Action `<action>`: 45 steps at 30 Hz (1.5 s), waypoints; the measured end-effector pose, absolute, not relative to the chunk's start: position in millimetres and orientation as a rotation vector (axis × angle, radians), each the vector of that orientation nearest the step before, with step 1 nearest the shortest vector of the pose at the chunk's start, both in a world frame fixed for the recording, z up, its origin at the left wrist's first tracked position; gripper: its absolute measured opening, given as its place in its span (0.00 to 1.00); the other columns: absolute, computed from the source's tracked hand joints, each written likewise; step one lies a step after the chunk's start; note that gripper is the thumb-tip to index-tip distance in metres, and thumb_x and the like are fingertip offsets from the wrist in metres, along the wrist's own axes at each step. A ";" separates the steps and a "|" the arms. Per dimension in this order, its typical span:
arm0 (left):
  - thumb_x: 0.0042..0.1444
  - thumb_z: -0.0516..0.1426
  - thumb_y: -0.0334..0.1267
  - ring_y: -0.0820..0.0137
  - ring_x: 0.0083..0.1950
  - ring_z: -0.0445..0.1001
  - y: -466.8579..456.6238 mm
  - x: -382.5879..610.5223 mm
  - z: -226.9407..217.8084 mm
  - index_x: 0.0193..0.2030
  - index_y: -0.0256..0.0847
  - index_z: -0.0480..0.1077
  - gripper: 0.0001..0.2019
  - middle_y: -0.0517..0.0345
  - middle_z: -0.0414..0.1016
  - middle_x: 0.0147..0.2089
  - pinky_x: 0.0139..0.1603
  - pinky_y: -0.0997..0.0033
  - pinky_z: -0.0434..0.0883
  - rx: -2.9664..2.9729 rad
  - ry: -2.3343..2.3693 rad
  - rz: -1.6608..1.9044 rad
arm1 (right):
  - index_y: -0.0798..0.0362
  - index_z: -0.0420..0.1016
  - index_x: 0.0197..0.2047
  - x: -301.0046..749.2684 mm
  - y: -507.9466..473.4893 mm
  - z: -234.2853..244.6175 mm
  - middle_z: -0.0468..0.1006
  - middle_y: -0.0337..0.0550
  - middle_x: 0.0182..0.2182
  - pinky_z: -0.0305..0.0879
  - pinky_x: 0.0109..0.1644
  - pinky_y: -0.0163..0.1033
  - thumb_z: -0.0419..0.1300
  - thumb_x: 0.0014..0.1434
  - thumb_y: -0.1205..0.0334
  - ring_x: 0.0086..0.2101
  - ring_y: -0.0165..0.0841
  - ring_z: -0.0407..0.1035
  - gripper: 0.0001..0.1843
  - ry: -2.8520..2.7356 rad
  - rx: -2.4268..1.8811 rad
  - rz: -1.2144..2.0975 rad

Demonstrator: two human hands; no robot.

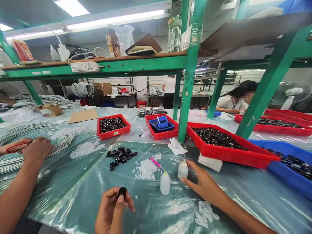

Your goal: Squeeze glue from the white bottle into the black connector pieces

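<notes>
Between the thumb and fingers of my left hand [110, 211] is a small black plastic piece [122, 192], held low over the table. My right hand [198, 177] has its thumb and fingers around a small white squeeze bottle [183, 169]. Just left of it stands a second squeeze bottle [165, 184] with a yellow-green tip, and a pink-handled thin tool [155, 162] reaches down to that tip. Beyond my left hand lie a pile of black pieces [120, 156] and a heap of small white parts [146, 169]. Flat whitish pieces [204, 214] rest near my right forearm.
A co-worker's hands [36, 149] at the left hold red-handled scissors beside coiled cable [63, 143]. Red trays [114, 134] of black parts line the back, with a blue tray [287, 148] at right. A green post [186, 97] rises behind the bottles. Another person sits beyond.
</notes>
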State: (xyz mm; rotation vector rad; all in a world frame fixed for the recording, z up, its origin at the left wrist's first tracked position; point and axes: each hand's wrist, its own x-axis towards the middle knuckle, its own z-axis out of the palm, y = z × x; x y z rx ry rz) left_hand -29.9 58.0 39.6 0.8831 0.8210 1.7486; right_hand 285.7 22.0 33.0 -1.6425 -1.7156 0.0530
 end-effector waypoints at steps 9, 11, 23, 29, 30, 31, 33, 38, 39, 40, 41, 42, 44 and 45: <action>0.53 0.77 0.57 0.72 0.29 0.76 56.5 -19.6 40.5 0.40 0.43 0.82 0.21 0.62 0.80 0.31 0.28 0.79 0.77 0.859 0.722 1.694 | 0.38 0.73 0.66 225.5 12.0 43.6 0.82 0.49 0.61 0.81 0.58 0.60 0.64 0.69 0.52 0.51 0.52 0.83 0.23 -1.762 -1.500 0.025; 0.54 0.77 0.58 0.73 0.28 0.75 55.0 -17.2 42.8 0.39 0.42 0.82 0.21 0.62 0.80 0.31 0.28 0.79 0.77 0.859 0.696 1.678 | 0.42 0.74 0.63 210.6 22.1 45.5 0.85 0.50 0.57 0.82 0.56 0.63 0.63 0.66 0.56 0.50 0.56 0.84 0.23 -1.777 -1.528 0.105; 0.54 0.76 0.59 0.78 0.22 0.75 49.9 -5.4 41.6 0.44 0.43 0.82 0.24 0.61 0.84 0.31 0.24 0.82 0.75 0.793 0.637 1.659 | 0.36 0.78 0.67 211.7 29.4 118.2 0.84 0.44 0.61 0.83 0.59 0.49 0.65 0.72 0.44 0.58 0.49 0.81 0.23 -2.091 -1.413 0.166; 0.62 0.73 0.55 0.77 0.24 0.80 52.1 -12.5 28.8 0.45 0.44 0.83 0.17 0.58 0.87 0.33 0.27 0.83 0.78 0.912 0.547 1.603 | 0.29 0.77 0.63 233.2 17.2 96.7 0.89 0.37 0.52 0.89 0.46 0.57 0.62 0.73 0.43 0.52 0.53 0.85 0.18 -2.148 -1.213 -0.414; 0.64 0.73 0.53 0.76 0.24 0.80 53.3 -14.2 26.2 0.46 0.43 0.83 0.16 0.57 0.88 0.34 0.27 0.82 0.78 0.945 0.531 1.587 | 0.28 0.76 0.64 233.0 17.3 97.5 0.89 0.36 0.52 0.89 0.46 0.59 0.62 0.73 0.43 0.51 0.53 0.85 0.18 -2.163 -1.194 -0.419; 0.64 0.72 0.52 0.76 0.24 0.81 54.4 -15.7 23.8 0.46 0.44 0.83 0.15 0.57 0.88 0.34 0.27 0.81 0.79 0.975 0.517 1.571 | 0.28 0.76 0.64 232.1 17.9 99.3 0.89 0.36 0.51 0.89 0.45 0.59 0.62 0.73 0.44 0.50 0.53 0.86 0.18 -2.177 -1.181 -0.414; 0.67 0.71 0.50 0.75 0.25 0.82 55.6 -17.4 20.0 0.48 0.45 0.83 0.13 0.56 0.89 0.36 0.29 0.81 0.80 1.017 0.498 1.552 | 0.30 0.76 0.63 230.0 19.2 103.8 0.90 0.35 0.50 0.90 0.45 0.59 0.62 0.74 0.44 0.49 0.53 0.86 0.17 -2.195 -1.162 -0.411; 0.69 0.69 0.47 0.75 0.27 0.83 53.8 -16.1 17.0 0.50 0.44 0.82 0.11 0.55 0.89 0.38 0.30 0.81 0.80 1.063 0.487 1.533 | 0.31 0.77 0.64 232.3 19.5 104.7 0.89 0.38 0.51 0.90 0.47 0.61 0.63 0.73 0.45 0.50 0.55 0.86 0.18 -2.197 -1.172 -0.382; 0.70 0.69 0.48 0.75 0.28 0.82 53.2 -15.7 17.0 0.50 0.44 0.82 0.11 0.55 0.89 0.38 0.31 0.81 0.80 1.068 0.489 1.529 | 0.30 0.76 0.65 233.7 19.0 103.5 0.89 0.38 0.52 0.89 0.50 0.61 0.64 0.73 0.46 0.51 0.54 0.85 0.19 -2.201 -1.175 -0.357; 0.70 0.69 0.48 0.76 0.28 0.82 52.8 -15.6 16.9 0.51 0.44 0.82 0.11 0.55 0.89 0.39 0.31 0.81 0.79 1.070 0.495 1.526 | 0.30 0.76 0.65 235.0 18.4 102.6 0.89 0.38 0.52 0.89 0.52 0.60 0.64 0.72 0.47 0.51 0.53 0.85 0.20 -2.206 -1.175 -0.336; 0.70 0.69 0.48 0.76 0.28 0.82 52.5 -15.8 16.8 0.51 0.45 0.82 0.11 0.56 0.89 0.39 0.31 0.82 0.79 1.074 0.500 1.520 | 0.29 0.75 0.66 236.4 17.8 102.3 0.89 0.38 0.52 0.88 0.54 0.58 0.65 0.72 0.47 0.52 0.52 0.85 0.21 -2.217 -1.166 -0.321; 0.70 0.68 0.49 0.76 0.29 0.82 52.3 -16.4 16.7 0.51 0.45 0.82 0.12 0.56 0.88 0.39 0.31 0.82 0.79 1.076 0.509 1.512 | 0.29 0.75 0.67 237.6 17.3 102.7 0.88 0.38 0.53 0.87 0.55 0.56 0.66 0.72 0.48 0.53 0.50 0.85 0.22 -2.232 -1.168 -0.302; 0.70 0.68 0.50 0.76 0.29 0.81 52.5 -18.6 16.7 0.51 0.45 0.82 0.12 0.56 0.88 0.39 0.32 0.82 0.79 1.086 0.528 1.487 | 0.31 0.76 0.68 240.3 16.8 106.7 0.86 0.40 0.56 0.87 0.56 0.48 0.66 0.72 0.49 0.55 0.48 0.83 0.23 -2.261 -1.192 -0.235; 0.70 0.68 0.50 0.76 0.29 0.81 52.6 -19.9 16.9 0.51 0.44 0.83 0.12 0.56 0.88 0.38 0.33 0.81 0.78 1.094 0.536 1.470 | 0.32 0.76 0.68 241.8 16.8 110.5 0.85 0.42 0.58 0.86 0.55 0.45 0.66 0.72 0.49 0.56 0.47 0.83 0.23 -2.266 -1.221 -0.178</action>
